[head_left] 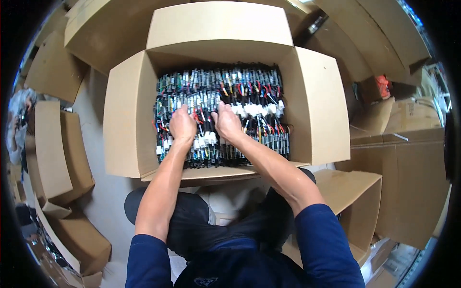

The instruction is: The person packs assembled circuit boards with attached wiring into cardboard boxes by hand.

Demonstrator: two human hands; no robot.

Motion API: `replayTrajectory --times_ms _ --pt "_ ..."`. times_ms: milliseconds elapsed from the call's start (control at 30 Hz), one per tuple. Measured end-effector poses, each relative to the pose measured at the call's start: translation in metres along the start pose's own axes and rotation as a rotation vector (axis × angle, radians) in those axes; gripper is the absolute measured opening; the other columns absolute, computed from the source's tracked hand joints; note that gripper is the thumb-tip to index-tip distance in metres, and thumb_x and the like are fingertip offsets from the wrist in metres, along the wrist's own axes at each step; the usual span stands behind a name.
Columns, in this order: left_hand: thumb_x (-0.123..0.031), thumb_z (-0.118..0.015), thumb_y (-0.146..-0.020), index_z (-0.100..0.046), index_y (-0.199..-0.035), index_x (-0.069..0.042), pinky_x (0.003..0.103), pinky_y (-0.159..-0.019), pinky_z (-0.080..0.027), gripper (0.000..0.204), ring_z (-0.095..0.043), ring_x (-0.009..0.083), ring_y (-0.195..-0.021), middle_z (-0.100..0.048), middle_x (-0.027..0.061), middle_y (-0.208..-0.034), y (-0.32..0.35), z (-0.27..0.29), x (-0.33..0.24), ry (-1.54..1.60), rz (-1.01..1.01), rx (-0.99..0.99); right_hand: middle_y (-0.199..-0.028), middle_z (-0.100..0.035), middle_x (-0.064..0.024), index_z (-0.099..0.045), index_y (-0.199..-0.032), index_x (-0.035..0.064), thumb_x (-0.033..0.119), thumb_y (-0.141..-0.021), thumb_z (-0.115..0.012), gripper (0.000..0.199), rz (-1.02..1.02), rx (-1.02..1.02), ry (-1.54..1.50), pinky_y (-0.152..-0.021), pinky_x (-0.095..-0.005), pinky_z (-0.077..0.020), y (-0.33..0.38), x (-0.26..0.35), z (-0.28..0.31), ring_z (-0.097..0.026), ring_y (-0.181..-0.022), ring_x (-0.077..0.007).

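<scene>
An open cardboard box [221, 24] stands in front of me, packed with rows of thin upright circuit boards [257, 77] that carry black, red and yellow wires and white plug connectors [259, 110]. Both of my hands reach down into it, over the middle row. My left hand [183, 126] is bent round the boards left of centre, its fingertips partly hidden among them. A short gap to the right, my right hand [227, 124] is curled with the thumb toward the left hand. A bunch of boards sits between the two hands, gripped from both sides.
Flaps of the box fold outward on the left, right and far sides. More cardboard boxes [410, 187] crowd the right, and open ones [72, 153] line the left. My knees are against the near side. Pale floor [98, 120] shows at left. A red item [382, 86] lies far right.
</scene>
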State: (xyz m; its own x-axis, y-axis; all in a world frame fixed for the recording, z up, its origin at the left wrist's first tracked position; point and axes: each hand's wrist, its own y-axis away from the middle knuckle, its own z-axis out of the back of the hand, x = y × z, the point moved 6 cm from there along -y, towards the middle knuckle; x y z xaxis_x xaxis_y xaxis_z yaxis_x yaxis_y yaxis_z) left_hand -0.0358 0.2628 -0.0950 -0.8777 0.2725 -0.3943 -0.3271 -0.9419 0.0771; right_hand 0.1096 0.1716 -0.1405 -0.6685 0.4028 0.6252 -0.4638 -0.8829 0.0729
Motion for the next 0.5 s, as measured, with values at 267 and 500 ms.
replayTrajectory --times_ms 267,500 --pt "-0.013 -0.058 -0.1 -0.061 -0.135 0.0 0.048 -0.112 -0.043 0.038 -0.056 0.0402 -0.131 -0.061 0.0217 -0.138 0.005 0.009 -0.074 0.132 -0.868 -0.153 -0.121 -0.056 -0.0367 -0.047 -0.132 -0.0084 0.022 -0.101 -0.051 0.044 -0.042 0.04 -0.168 -0.095 -0.0548 -0.0512 0.0 0.01 -0.012 -0.061 -0.108 -0.0527" --pt "-0.008 -0.056 -0.097 -0.065 -0.123 -0.001 0.049 -0.119 -0.037 0.028 -0.047 0.0375 -0.142 -0.062 0.0161 -0.139 0.004 -0.03 -0.047 0.09 -0.887 0.237 -0.107 -0.063 -0.0306 -0.061 -0.108 -0.008 0.016 -0.096 -0.055 0.028 0.001 0.12 -0.071 -0.099 -0.0558 -0.048 0.01 0.012 0.025 -0.06 -0.109 -0.048"
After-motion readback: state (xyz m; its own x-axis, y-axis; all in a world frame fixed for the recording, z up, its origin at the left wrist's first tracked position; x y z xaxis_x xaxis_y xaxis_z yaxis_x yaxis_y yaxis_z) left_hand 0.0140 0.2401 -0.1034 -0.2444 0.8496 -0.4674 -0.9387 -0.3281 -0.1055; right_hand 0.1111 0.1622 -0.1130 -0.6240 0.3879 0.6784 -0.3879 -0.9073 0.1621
